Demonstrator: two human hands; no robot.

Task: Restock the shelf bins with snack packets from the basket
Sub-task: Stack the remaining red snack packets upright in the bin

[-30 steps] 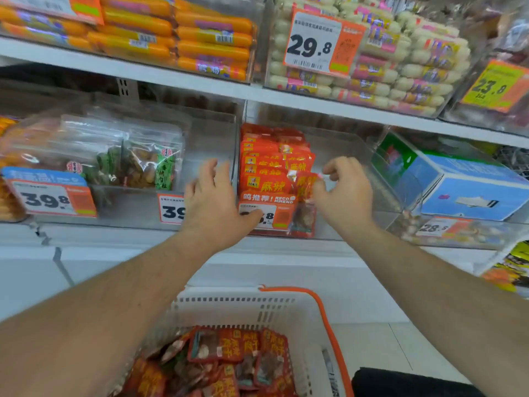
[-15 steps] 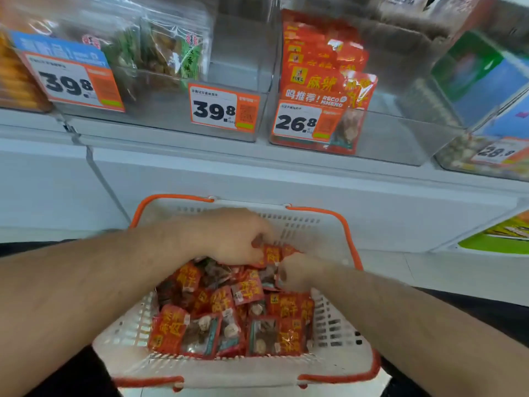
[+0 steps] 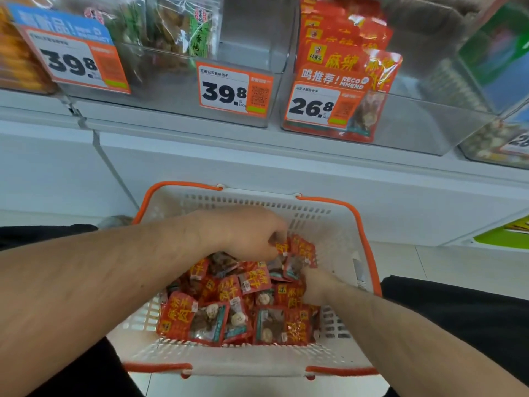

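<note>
Below the shelf bin (image 3: 406, 121) both hands dig in the basket (image 3: 337, 222), left hand (image 3: 243, 233) and right hand (image 3: 316, 285) curled onto snack packets (image 3: 229, 305), lifting comes next

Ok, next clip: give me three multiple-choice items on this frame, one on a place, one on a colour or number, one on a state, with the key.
1. Where do the loose red snack packets lie?
A. On the floor
B. In the basket
C. On top of the shelf

2. Which price stands on the tag of the bin holding red packets?
A. 39.8
B. 23.8
C. 26.8

3. What is the left hand doing?
A. Resting flat on the shelf edge
B. Pinching a packet in the basket with curled fingers
C. Hanging open beside the basket

Key:
1 B, the packets are heaped inside the white basket with orange handles.
2 C, the tag in front of the red packets reads 26.8.
3 B, its fingers are curled round a red packet at the far side of the heap; the right hand reaches into the same heap.
</note>
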